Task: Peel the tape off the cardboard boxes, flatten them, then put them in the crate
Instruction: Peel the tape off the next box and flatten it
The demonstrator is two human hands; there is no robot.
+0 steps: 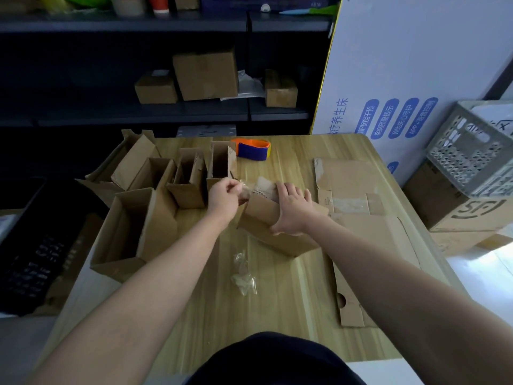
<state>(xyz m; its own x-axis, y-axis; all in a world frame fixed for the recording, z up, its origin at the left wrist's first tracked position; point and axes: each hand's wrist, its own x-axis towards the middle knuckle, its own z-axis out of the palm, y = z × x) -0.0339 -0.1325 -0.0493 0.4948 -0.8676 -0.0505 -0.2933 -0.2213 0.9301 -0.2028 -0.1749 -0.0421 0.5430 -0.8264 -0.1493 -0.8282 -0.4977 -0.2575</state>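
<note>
**Tape pinched at the top of a held box**

A small cardboard box [274, 234] lies on its side near the middle of the wooden surface [277, 315], its far end pointing away from the person. The right hand [291, 209] lies over the box, fingers curled over the far edge and thumb spread down the near side, gripping it. The left hand [224, 194], just beside the box's far left corner, has its fingers curled and pinches a strip of clear tape [259, 190] that runs from the fingertips to the end of the box, where paper fibres show on it.

A crumpled wad of clear tape [244, 273] lies on the surface in front of the box, between the two forearms. To the right of the box lie flattened cardboard sheets [347, 184], one still with a clear patch on it, and a larger flat sheet [374, 259] reaching over the right edge of the surface.

To the left stand several open boxes: a large one [133, 232] at the near left edge, two narrow ones [191, 179] [220, 162] behind the left hand, and another [144, 168] tilted at the far left corner. An orange and blue tape dispenser [254, 148] sits at the far edge.

The grey perforated crate [472, 162] is off the surface at the right, resting on a printed carton [458, 212]. Behind, a dark shelf [138, 112] carries more brown boxes [205, 73]
</note>
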